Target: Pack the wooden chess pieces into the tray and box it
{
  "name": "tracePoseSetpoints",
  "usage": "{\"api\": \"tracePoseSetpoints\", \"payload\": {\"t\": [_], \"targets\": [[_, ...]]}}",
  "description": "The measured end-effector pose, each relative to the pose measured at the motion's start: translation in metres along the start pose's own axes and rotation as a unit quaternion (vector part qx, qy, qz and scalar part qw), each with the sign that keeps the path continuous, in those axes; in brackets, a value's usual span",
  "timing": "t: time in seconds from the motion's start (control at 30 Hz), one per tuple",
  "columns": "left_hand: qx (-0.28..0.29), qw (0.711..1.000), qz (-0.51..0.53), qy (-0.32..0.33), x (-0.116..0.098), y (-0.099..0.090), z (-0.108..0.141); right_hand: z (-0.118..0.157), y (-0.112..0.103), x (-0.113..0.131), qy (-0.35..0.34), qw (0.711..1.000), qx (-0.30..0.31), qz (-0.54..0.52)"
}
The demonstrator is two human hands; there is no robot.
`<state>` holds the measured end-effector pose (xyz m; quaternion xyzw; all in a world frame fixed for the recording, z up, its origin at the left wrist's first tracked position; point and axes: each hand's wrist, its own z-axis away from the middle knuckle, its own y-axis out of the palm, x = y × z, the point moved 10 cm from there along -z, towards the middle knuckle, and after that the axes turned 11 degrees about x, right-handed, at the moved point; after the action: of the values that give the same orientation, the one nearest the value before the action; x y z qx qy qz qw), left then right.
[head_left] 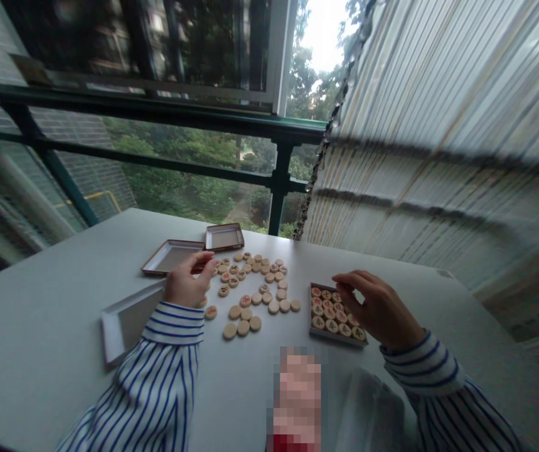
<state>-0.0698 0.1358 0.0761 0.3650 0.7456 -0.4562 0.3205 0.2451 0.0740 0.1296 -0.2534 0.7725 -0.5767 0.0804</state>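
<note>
We make out red and dark characters on the round pale wooden game discs (255, 285) scattered across the white table (38, 351) and on those packed in the small square tray (336, 317), but none is sharp enough to read.

Two hands (189, 284), four trays (171, 256), roughly forty round game pieces (243, 326), some already boxed
</note>
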Motion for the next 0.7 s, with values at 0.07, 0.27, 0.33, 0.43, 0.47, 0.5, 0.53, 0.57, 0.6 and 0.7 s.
{"api": "tracePoseSetpoints", "payload": {"t": [0.07,0.27,0.33,0.43,0.47,0.5,0.53,0.57,0.6,0.7], "targets": [[0.010,0.999,-0.036,0.014,-0.001,0.001,0.000,-0.007,-0.002,0.007,-0.009,1.000,-0.002,0.001],[0.069,0.974,-0.200,0.077,0.003,0.013,0.001,-0.030,-0.009,0.033,-0.032,0.999,-0.029,-0.031],[0.096,0.963,-0.241,0.072,0.012,0.018,0.000,-0.037,-0.010,0.039,-0.034,0.998,-0.038,-0.049],[0.136,0.946,-0.290,0.051,0.026,0.027,0.001,-0.049,-0.010,0.048,-0.034,0.996,-0.048,-0.069],[0.148,0.941,-0.301,0.046,0.029,0.030,0.002,-0.052,-0.010,0.051,-0.034,0.995,-0.053,-0.075],[0.160,0.936,-0.310,0.042,0.031,0.033,0.003,-0.056,-0.009,0.053,-0.034,0.994,-0.057,-0.083],[0.170,0.933,-0.315,0.039,0.032,0.036,0.004,-0.059,-0.008,0.055,-0.034,0.993,-0.061,-0.090],[0.179,0.930,-0.319,0.035,0.032,0.039,0.005,-0.062,-0.007,0.057,-0.032,0.992,-0.066,-0.098],[0.186,0.928,-0.322,0.031,0.032,0.042,0.006,-0.066,-0.005,0.058,-0.030,0.991,-0.069,-0.107],[0.194,0.923,-0.331,0.030,0.030,0.048,0.009,-0.075,0.009,0.062,-0.027,0.987,-0.072,-0.142]]}}
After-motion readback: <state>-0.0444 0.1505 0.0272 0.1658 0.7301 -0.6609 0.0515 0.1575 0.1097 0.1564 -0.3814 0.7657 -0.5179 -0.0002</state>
